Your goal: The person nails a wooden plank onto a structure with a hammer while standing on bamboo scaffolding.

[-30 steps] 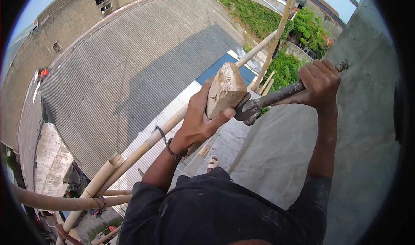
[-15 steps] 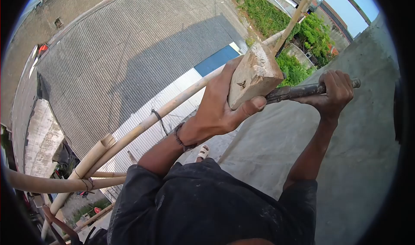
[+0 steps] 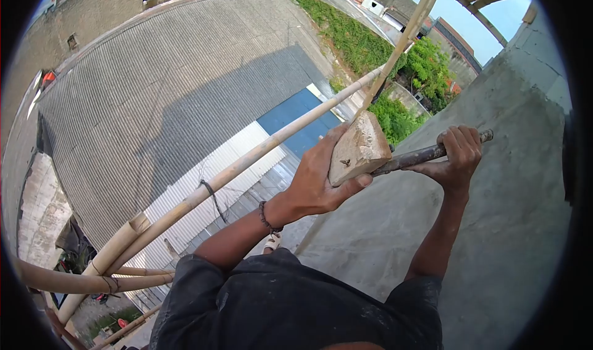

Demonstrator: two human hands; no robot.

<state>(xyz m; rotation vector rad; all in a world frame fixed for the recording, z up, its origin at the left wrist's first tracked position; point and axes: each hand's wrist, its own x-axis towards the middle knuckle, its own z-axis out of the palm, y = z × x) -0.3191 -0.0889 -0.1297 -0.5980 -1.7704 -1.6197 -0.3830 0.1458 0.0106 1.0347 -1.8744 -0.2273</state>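
Observation:
My left hand (image 3: pixel 312 180) grips a pale, wedge-shaped block (image 3: pixel 358 155) with a rough, whitish upper face and a small dark mark on its side. The thumb lies along the block's lower edge, beside the tool. My right hand (image 3: pixel 460 158) is closed around the dark, worn handle of a tool (image 3: pixel 411 160), whose butt sticks out past the fist. The tool's far end is mostly hidden behind the block, so its kind cannot be made out. Both hands are held out in front of my chest, close to a grey wall.
A rendered grey wall (image 3: pixel 494 226) rises on the right. Bamboo scaffold poles (image 3: pixel 247 160) cross in front and at left, tied with dark cord, with an upright pole (image 3: pixel 401 41) ahead. Below lie a corrugated roof (image 3: pixel 173 72) and a blue panel (image 3: pixel 296 121). My sandalled foot (image 3: pixel 272 244) shows underneath.
Both hands, with the block and tool, sit lower and slightly left in view. The camera has tilted up, showing more background. Another person's arm at lower left is no longer clearly visible.

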